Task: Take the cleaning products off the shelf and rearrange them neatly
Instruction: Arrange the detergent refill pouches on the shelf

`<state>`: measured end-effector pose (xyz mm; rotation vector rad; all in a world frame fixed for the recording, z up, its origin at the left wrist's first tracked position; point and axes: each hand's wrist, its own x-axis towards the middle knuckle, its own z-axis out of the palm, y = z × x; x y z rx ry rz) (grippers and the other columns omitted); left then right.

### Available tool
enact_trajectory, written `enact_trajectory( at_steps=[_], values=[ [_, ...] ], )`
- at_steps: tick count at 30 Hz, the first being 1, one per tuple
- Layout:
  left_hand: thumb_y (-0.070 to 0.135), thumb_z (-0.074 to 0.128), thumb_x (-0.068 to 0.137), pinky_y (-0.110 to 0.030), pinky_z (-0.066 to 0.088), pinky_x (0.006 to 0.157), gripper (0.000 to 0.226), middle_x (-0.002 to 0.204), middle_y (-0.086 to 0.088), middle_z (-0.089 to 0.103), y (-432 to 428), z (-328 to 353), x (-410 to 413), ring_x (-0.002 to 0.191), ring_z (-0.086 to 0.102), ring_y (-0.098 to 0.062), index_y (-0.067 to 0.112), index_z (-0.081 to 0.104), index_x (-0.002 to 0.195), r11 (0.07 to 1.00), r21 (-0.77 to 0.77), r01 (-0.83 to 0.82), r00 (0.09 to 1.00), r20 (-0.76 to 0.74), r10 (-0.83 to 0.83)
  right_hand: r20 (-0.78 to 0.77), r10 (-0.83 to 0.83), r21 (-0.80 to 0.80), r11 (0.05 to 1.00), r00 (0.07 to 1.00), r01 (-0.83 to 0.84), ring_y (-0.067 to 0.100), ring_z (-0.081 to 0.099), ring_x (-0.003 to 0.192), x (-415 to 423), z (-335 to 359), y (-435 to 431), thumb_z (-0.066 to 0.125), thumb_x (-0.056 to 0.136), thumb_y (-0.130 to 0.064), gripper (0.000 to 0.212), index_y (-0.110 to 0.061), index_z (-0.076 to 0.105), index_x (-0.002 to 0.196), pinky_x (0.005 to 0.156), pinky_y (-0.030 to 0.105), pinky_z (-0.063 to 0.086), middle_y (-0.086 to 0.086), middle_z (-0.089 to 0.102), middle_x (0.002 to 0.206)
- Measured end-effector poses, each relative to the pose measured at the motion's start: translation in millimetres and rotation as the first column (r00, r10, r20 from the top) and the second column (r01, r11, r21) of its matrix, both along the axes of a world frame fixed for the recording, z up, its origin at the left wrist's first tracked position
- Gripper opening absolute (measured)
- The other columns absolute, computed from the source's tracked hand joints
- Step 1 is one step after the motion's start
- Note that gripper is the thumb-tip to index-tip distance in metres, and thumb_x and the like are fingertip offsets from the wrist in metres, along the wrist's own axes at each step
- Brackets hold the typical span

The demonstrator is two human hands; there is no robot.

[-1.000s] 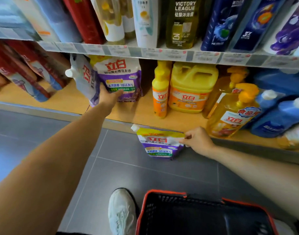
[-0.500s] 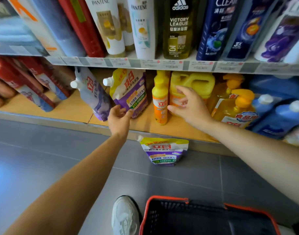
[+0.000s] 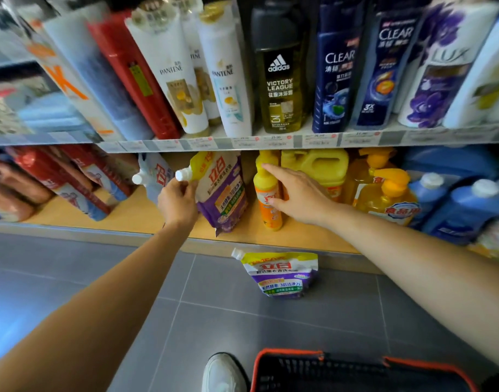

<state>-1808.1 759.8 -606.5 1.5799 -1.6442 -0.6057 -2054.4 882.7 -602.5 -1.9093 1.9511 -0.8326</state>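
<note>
On the wooden bottom shelf (image 3: 135,213) my left hand (image 3: 178,200) grips the upper left edge of a purple and yellow detergent pouch (image 3: 225,193), just below its white cap. A second pouch (image 3: 155,176) leans behind my hand. My right hand (image 3: 298,193) wraps round a slim yellow and orange bottle (image 3: 266,190) standing upright, index finger near its cap. A third purple pouch (image 3: 282,274) stands on the floor against the shelf base.
A yellow jug (image 3: 317,165), orange pump bottles (image 3: 387,193) and blue bottles (image 3: 463,210) fill the shelf's right. Red packs (image 3: 73,176) lean at the left. Shampoo bottles (image 3: 279,80) line the upper shelf. A black basket with an orange rim (image 3: 356,372) and a white shoe (image 3: 223,373) are on the grey floor.
My right hand left the floor pouch, rose to the shelf and closed round the slim yellow bottle. My left hand shifted up to the shelf pouch's top edge, tilting it.
</note>
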Motion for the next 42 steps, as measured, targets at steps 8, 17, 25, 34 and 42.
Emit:
enact_trajectory(
  at_steps=[8,17,25,34,42],
  values=[
    [0.032,0.059,0.101,-0.042,0.046,0.067,0.021,0.086,-0.006,0.063,35.5,62.1,30.3,0.081,0.059,-0.031,0.015,0.058,0.090,0.991,-0.133,0.035,0.975,0.223,-0.005,0.335,0.073,0.208,0.967,0.940,-0.149,0.020,0.030,0.149,-0.9,19.6,9.6,0.078,0.087,-0.021,0.098,-0.031,0.014,0.160,0.120,0.040,0.033,-0.003,0.024,0.166],
    [0.035,0.063,0.099,-0.029,0.039,0.051,0.021,0.076,0.013,0.061,101.5,139.2,74.0,0.069,0.058,-0.007,0.024,0.057,0.083,0.946,-0.262,0.191,0.938,0.334,-0.097,0.378,0.028,-0.026,0.999,0.925,-0.019,0.018,0.063,0.108,12.0,93.2,56.3,0.079,0.085,-0.026,0.062,-0.021,0.054,0.141,0.081,0.025,0.052,0.000,0.059,0.136],
    [0.034,0.063,0.097,-0.036,0.058,0.056,0.020,0.084,0.005,0.070,174.4,174.4,38.2,0.078,0.071,-0.013,0.025,0.056,0.081,0.845,-0.196,0.498,0.855,0.273,-0.441,0.046,0.195,-0.150,0.971,0.980,-0.187,0.018,0.043,0.134,29.1,173.4,133.2,0.076,0.087,-0.041,0.073,-0.025,0.043,0.150,0.110,0.035,0.037,0.001,0.047,0.148],
    [0.040,0.065,0.090,-0.049,0.056,0.060,0.031,0.080,-0.008,0.070,229.6,149.9,-29.8,0.076,0.068,-0.026,0.010,0.061,0.083,0.683,-0.129,0.719,0.685,-0.036,-0.728,0.124,0.117,-0.065,0.992,0.985,-0.110,0.012,0.068,0.102,-11.0,174.3,194.9,0.071,0.093,-0.026,0.026,-0.023,0.074,0.119,0.090,0.042,0.054,-0.003,0.076,0.111],
    [0.038,0.065,0.090,-0.057,0.058,0.083,0.041,0.100,-0.013,0.075,243.5,124.2,-72.4,0.098,0.071,-0.034,0.002,0.069,0.108,0.584,-0.045,0.810,0.577,-0.110,-0.809,-0.105,-0.036,-0.079,0.996,0.994,0.028,0.017,0.058,0.066,-40.4,144.2,235.2,0.061,0.097,-0.040,0.032,-0.015,0.070,0.079,0.060,0.043,0.044,0.004,0.062,0.066]
  ],
)
